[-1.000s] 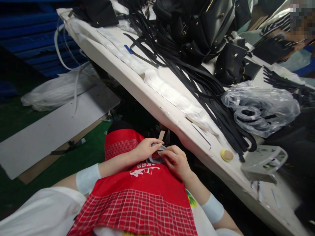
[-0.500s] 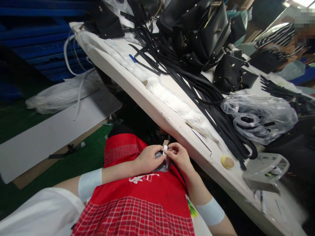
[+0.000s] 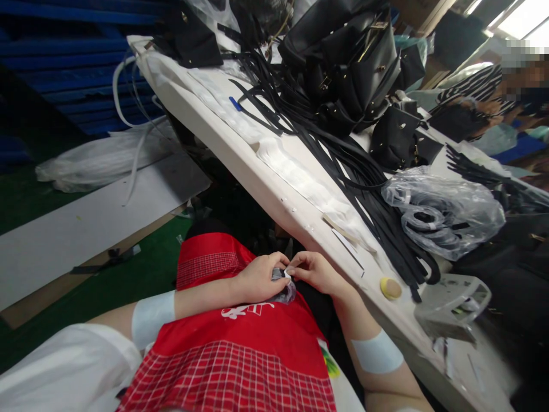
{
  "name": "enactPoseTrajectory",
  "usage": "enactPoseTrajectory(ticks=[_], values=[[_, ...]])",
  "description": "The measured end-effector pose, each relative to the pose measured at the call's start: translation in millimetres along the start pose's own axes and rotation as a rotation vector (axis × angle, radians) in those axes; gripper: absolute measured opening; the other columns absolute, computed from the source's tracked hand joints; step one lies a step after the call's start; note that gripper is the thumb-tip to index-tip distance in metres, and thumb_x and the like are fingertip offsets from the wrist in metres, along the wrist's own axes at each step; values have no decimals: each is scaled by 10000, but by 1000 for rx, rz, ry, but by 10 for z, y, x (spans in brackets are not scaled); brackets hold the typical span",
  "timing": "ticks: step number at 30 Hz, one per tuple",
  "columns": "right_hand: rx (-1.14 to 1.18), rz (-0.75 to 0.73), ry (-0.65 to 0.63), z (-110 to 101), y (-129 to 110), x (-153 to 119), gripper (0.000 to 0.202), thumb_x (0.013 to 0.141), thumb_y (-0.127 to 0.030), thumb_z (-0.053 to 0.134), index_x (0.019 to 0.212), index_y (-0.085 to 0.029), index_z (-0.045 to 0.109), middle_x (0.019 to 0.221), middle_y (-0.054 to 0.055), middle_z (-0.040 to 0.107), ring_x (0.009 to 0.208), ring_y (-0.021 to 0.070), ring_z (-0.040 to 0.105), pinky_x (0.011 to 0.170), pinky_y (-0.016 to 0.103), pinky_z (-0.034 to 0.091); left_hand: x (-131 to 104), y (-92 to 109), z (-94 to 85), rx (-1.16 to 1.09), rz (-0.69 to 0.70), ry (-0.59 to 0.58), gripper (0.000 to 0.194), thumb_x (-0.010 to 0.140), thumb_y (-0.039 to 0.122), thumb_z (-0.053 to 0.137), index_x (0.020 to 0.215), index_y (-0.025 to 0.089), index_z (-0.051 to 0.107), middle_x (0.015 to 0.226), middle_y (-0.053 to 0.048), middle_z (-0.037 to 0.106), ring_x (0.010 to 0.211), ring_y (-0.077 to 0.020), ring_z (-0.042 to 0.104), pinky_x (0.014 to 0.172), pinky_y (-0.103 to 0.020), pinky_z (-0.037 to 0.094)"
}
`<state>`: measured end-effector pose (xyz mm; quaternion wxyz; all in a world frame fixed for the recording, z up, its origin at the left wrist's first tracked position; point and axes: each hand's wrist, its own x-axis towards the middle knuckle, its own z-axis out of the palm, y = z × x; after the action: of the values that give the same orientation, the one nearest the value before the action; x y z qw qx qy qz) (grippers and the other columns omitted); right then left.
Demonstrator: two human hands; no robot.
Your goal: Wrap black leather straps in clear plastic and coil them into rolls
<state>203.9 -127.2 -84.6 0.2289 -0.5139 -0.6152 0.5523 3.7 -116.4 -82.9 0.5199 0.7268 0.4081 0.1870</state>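
Note:
Over my lap, my left hand [image 3: 259,278] is closed around a small dark bundle in clear plastic [image 3: 283,293]. Much of the bundle is hidden under the fingers, so its exact kind does not show. A narrow white strip [image 3: 287,275] curls at the edge of the bundle, beside my left fingertips. With thumb and fingers pinched together, my right hand [image 3: 316,272] grips the strip's upper end. Both hands are close together, just in front of the red apron [image 3: 274,326].
The white table [image 3: 295,220] runs diagonally ahead, carrying white strips [image 3: 291,171], black straps [image 3: 338,151], black bags [image 3: 343,63], a plastic bag of coils [image 3: 446,212], a yellow-rimmed round piece [image 3: 390,288] and a tape dispenser [image 3: 452,300]. A co-worker's striped sleeve [image 3: 472,86] shows at far right.
The white strip stood flat and upright with a tan piece behind it; now it is bent over the bundle and the tan piece is out of sight. My right forearm has swung slightly outward.

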Motion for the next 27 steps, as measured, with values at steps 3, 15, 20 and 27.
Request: enactPoseTrajectory(ticks=[3,15,20,27], values=[[-423,-249,116,90,-33,-101,141,849,-159,576,892,-195,706,866,57,687,803,175,630,732,286,501,45,-33,-24,-88,-173,-112,205,757,281,587,912,164,653,794,-47,737,697,-202,697,607,-265,523],[-786,-433,394,363,73,-410,552,889,-123,473,1429,-233,444,1293,114,609,1191,258,558,1011,459,491,347,-106,-94,-768,-341,-225,280,675,320,718,847,102,747,817,-87,743,717,-203,655,709,-323,515],[-675,-373,559,289,62,-569,382,893,-223,544,1271,-257,582,1192,74,658,1083,208,607,969,378,508,372,-38,25,-701,-379,-408,430,676,440,791,946,108,738,897,-109,754,807,-233,680,761,-318,515],[-684,160,1618,-976,629,-1866,286,898,-354,497,1023,-167,673,1035,142,689,993,257,611,952,434,444,396,-319,121,-625,-504,-515,449,553,616,802,675,202,679,577,-12,659,476,-151,567,466,-241,443]])
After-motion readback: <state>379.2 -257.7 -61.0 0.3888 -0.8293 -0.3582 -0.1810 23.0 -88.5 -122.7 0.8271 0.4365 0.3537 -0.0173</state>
